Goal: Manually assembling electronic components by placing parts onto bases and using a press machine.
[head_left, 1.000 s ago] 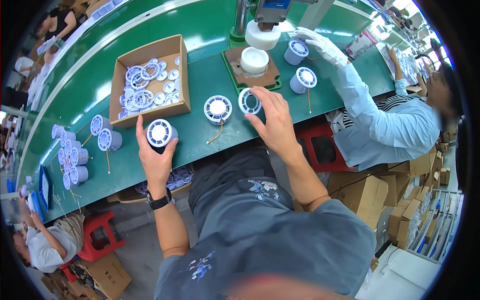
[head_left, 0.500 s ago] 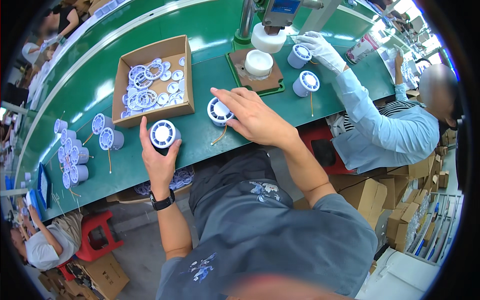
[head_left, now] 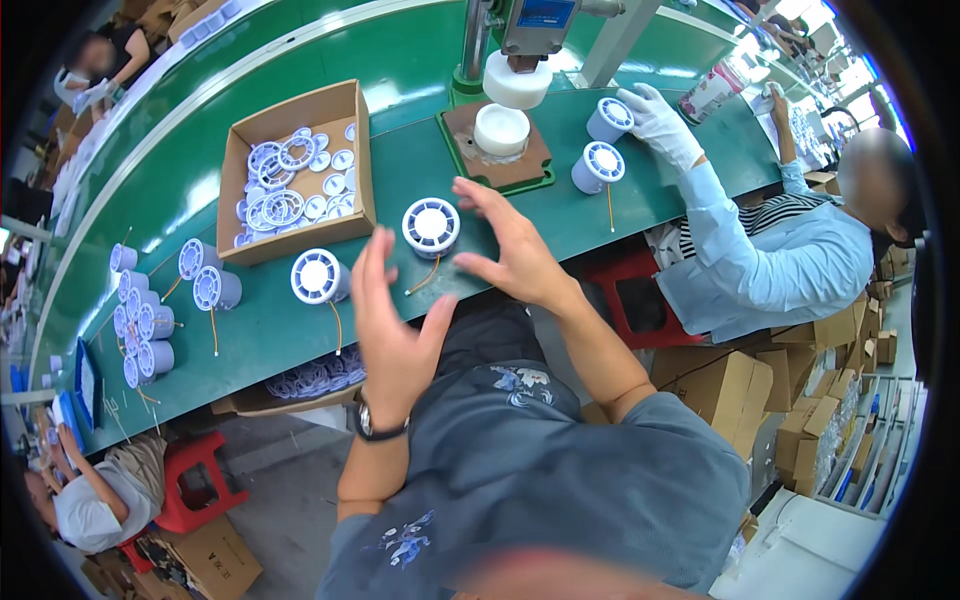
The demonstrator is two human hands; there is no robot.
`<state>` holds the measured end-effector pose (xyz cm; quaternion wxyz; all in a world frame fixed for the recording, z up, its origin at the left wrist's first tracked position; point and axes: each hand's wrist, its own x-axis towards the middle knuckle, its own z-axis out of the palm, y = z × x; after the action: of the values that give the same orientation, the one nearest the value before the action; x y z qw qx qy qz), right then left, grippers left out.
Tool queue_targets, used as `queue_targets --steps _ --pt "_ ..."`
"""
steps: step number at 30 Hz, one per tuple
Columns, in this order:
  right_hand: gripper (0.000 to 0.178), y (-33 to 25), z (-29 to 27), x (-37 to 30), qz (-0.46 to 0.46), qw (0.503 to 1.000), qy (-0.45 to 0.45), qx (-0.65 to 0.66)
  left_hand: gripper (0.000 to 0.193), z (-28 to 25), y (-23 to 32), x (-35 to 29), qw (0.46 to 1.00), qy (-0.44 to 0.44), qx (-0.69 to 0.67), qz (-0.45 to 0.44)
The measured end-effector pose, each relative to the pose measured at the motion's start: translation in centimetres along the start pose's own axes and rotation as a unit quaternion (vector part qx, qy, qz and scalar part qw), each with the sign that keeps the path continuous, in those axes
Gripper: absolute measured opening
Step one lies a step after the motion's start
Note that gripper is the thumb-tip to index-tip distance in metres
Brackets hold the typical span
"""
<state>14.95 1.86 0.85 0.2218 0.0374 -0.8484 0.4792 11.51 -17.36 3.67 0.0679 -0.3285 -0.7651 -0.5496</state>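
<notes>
A round lavender motor housing (head_left: pixel 431 227) with a slotted white top and a thin orange lead stands on the green bench between my hands. My left hand (head_left: pixel 398 345), a dark band on its wrist, hovers in front of it with fingers and thumb spread. To the housing's right, my right hand (head_left: pixel 522 255) is open too, its thumb pointing at the lead; it holds nothing. Left of my left hand sits a second housing (head_left: pixel 320 277), its orange lead hanging toward the bench edge. A cardboard box (head_left: pixel 295 243) behind them holds loose lavender rings and small discs.
At the back stands a press (head_left: pixel 517 80) with a white round block over a white cup (head_left: pixel 501 130). Several more housings (head_left: pixel 150 322) cluster on the left. A co-worker's white-gloved hand (head_left: pixel 660 128) is beside two housings (head_left: pixel 598 167) on the right. A red stool (head_left: pixel 195 482) stands below left.
My left hand has left the left housing and moved right, near the middle one. My right hand has let go of the middle housing and spread open beside it.
</notes>
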Motion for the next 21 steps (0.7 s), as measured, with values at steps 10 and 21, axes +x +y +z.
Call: queue_targets --steps 10,21 --pt "0.046 4.8 -3.5 -3.6 0.056 0.98 0.179 0.07 0.06 4.4 -4.7 3.6 0.98 -0.015 -0.14 -0.141" --pt "0.025 4.1 -2.7 -3.2 0.032 0.971 0.222 0.079 0.057 11.3 -3.8 15.2 0.974 -0.042 -0.218 -0.051"
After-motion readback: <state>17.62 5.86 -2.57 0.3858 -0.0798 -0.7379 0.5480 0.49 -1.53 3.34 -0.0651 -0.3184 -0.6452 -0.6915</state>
